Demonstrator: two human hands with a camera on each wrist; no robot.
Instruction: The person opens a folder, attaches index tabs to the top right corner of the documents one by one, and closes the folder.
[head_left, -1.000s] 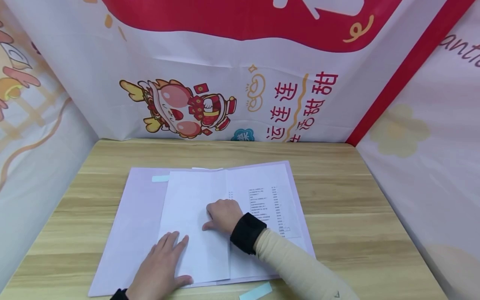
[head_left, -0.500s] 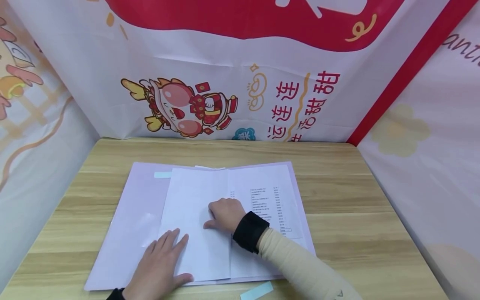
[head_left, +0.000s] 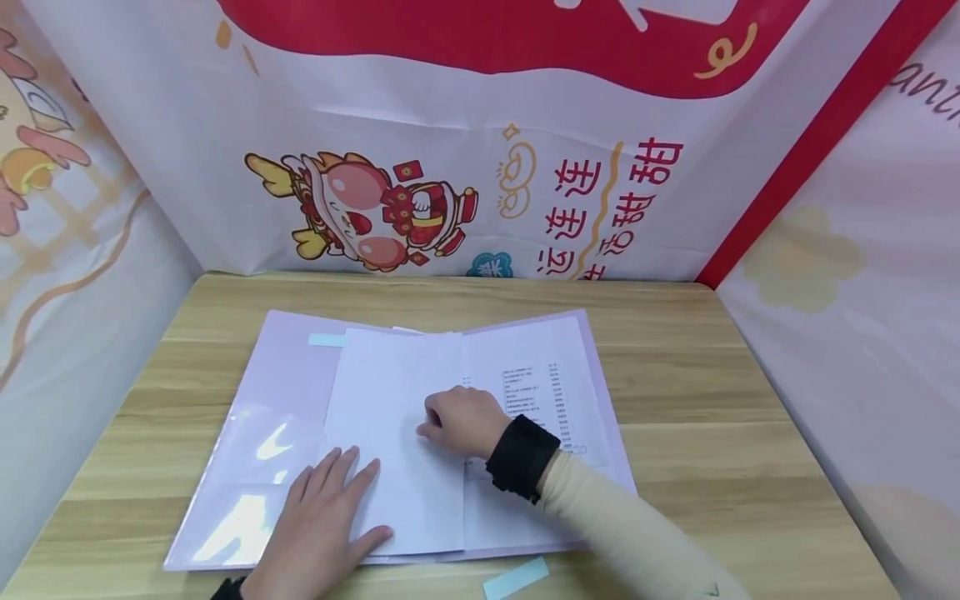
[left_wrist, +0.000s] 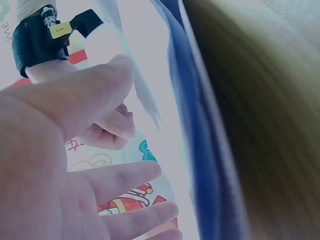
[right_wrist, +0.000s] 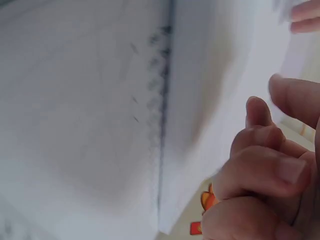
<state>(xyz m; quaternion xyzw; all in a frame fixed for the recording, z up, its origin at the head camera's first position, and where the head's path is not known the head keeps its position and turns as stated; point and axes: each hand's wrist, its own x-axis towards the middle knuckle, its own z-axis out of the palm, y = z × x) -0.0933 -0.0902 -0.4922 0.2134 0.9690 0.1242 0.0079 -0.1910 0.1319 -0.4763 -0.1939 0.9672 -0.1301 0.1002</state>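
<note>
A lavender folder [head_left: 247, 400] lies spread on the table. On it is a white sheet [head_left: 397, 375] with a straight edge down the middle, beside a page of printed text [head_left: 532, 392] on the right. My left hand [head_left: 318, 517] rests with fingers spread on the left part of the white sheet, thumb near its lower edge. My right hand [head_left: 467, 421] has its fingers curled, knuckles against the sheet near its middle edge. In the right wrist view, nothing shows inside the curled fingers [right_wrist: 260, 172] of that hand.
A pale blue strip [head_left: 516, 578] lies on the wooden table [head_left: 697, 442] just in front of the folder. Another pale blue tab [head_left: 327, 340] sits at the folder's upper left. Printed cloth walls [head_left: 360, 100] rise at the back and both sides.
My right hand has slid a little to the right along the sheet. The folder's left cover has shifted slightly away and now shows bright glare. My left hand stays nearly in place.
</note>
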